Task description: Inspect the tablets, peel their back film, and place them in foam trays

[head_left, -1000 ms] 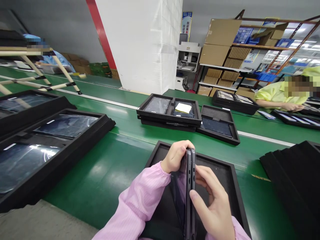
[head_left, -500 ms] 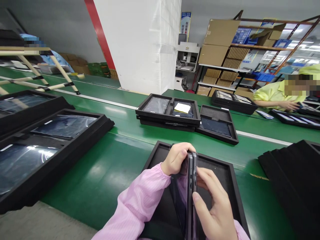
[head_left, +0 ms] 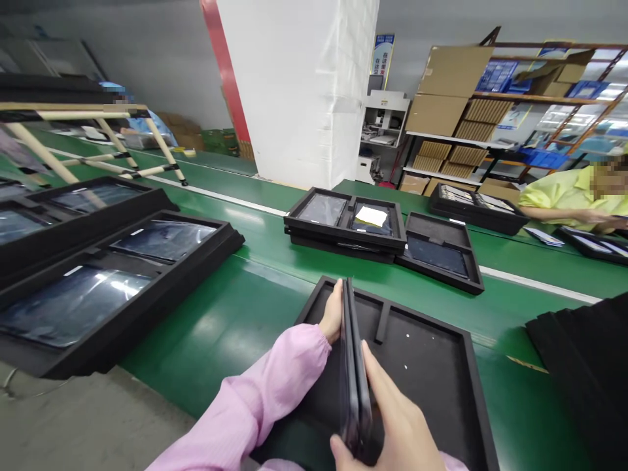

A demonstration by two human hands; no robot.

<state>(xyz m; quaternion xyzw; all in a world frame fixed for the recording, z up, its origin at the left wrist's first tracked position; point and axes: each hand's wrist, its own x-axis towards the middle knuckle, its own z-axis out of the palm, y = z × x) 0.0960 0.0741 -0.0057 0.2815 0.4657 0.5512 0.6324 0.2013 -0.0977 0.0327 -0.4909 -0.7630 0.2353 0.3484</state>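
Two dark tablets (head_left: 354, 373) are held upright on edge, face against face or back, with their thin sides toward me. My left hand (head_left: 333, 313) grips their far end on the left side; most of its fingers are hidden behind them. At the near end, my right hand (head_left: 397, 418) holds them from the right, its thumb by the lower edge and its fingers along the right face. Beneath both hands lies a black foam tray (head_left: 432, 366) with a short divider and a few small white specks on its floor.
Stacked trays holding tablets (head_left: 343, 247) stand ahead, beside another tray with one tablet (head_left: 436, 255). More tablet trays (head_left: 161, 307) lie left. Black foam trays (head_left: 583, 366) are stacked at right. A co-worker in yellow (head_left: 564, 196) sits far right. The green belt (head_left: 216, 353) runs beneath.
The pair of tablets has turned and tipped so another thin side faces me. My right hand has moved down to their near end. The view has shifted slightly left.
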